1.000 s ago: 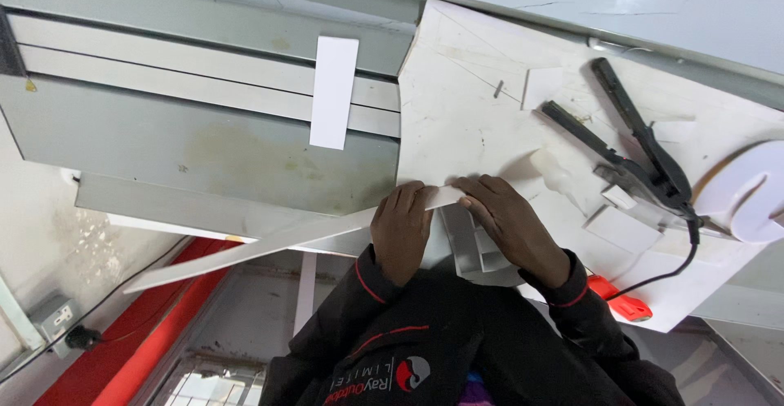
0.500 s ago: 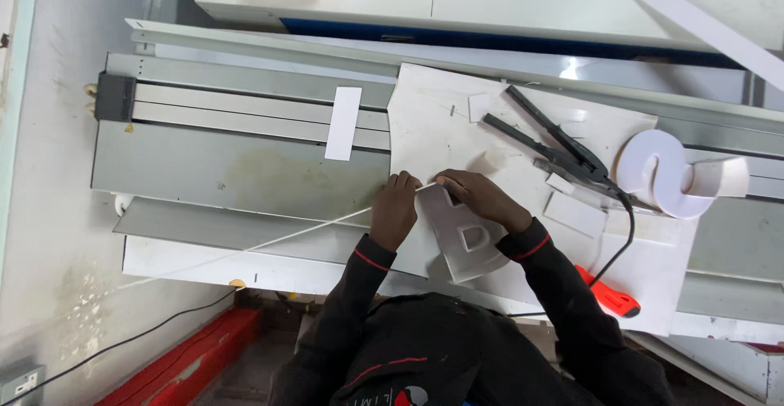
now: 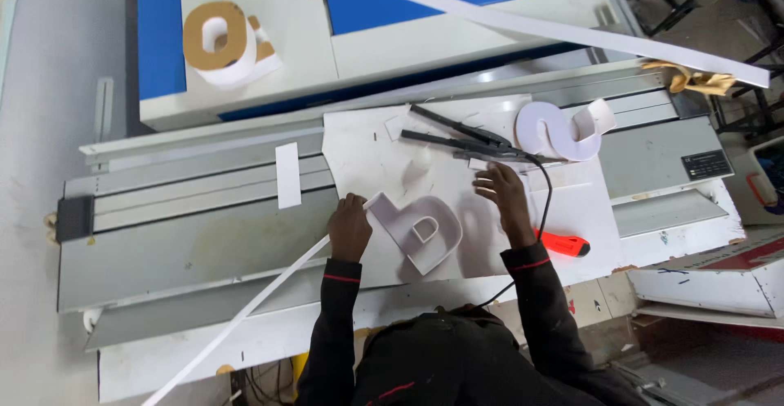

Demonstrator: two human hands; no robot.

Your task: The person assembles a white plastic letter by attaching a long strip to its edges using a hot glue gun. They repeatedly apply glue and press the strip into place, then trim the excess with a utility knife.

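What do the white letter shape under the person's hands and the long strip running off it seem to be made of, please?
White letter shape: probably plastic or foam board, matt, with a flat face and thin upright side walls. Long strip: likely thin flexible plastic or coated metal, smooth white; it bends easily at the left hand.

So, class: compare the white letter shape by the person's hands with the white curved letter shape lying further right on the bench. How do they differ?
The white letter shape with a straight stem and closed loop lies beside the left hand; the white S-like curved letter shape lies apart, beyond the right hand. The first has straight edges and an inner hole; the second is all curves. Both are white with raised side walls.
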